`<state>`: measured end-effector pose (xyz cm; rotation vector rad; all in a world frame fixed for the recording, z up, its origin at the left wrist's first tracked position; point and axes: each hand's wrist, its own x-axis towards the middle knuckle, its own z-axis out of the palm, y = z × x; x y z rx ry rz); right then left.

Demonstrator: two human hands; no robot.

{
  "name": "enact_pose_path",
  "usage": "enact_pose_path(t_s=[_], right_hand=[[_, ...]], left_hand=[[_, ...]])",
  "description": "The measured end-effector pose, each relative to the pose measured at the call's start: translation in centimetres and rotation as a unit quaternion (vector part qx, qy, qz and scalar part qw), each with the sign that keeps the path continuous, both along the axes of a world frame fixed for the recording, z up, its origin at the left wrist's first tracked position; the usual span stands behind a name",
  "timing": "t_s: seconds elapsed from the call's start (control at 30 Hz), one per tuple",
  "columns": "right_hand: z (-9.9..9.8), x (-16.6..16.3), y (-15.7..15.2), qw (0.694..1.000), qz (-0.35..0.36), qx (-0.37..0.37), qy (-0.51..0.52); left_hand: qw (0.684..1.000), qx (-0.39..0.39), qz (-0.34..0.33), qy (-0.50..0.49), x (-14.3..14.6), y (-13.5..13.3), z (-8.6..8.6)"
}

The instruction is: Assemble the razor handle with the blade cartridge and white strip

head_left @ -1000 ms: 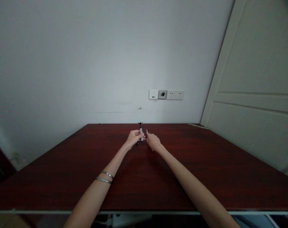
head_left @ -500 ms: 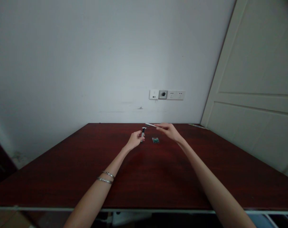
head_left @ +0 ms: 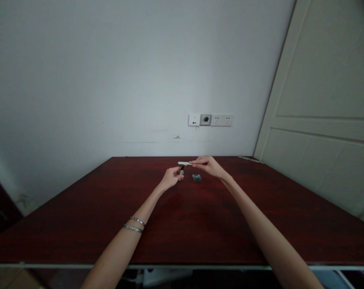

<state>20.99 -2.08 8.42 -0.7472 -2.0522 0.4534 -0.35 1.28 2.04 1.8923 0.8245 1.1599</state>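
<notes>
My left hand (head_left: 170, 177) is closed around the grey handle of a razor (head_left: 181, 171), which stands upright with its black neck pointing up. In my right hand (head_left: 208, 166), thumb and fingertips pinch one end of a slim white flat strip (head_left: 183, 163). The strip lies level across the top of the razor and hides most of its head; whether the two touch is hard to see. A small clear case (head_left: 197, 178) with something green inside lies on the table, just right of the razor.
The dark red table (head_left: 182, 224) reaches back to a pale wall. Sockets and a switch panel (head_left: 210, 120) are set in the wall above it. A thin flat strip (head_left: 250, 159) lies at the back right corner, near a white panelled door (head_left: 323, 132).
My right hand has moved left and slightly down, bringing the white strip from a tilt behind the razor to level over its head. My left hand has barely moved.
</notes>
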Motion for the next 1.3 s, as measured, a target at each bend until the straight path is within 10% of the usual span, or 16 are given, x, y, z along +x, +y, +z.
enact_pose_path(t_s=[1.3], right_hand=[[0.4,1.1,-1.1,1.0,-0.008,-0.005,-0.009]], left_hand=[[1.0,-0.012,-0.017,0.004,0.0,-0.2,0.2]])
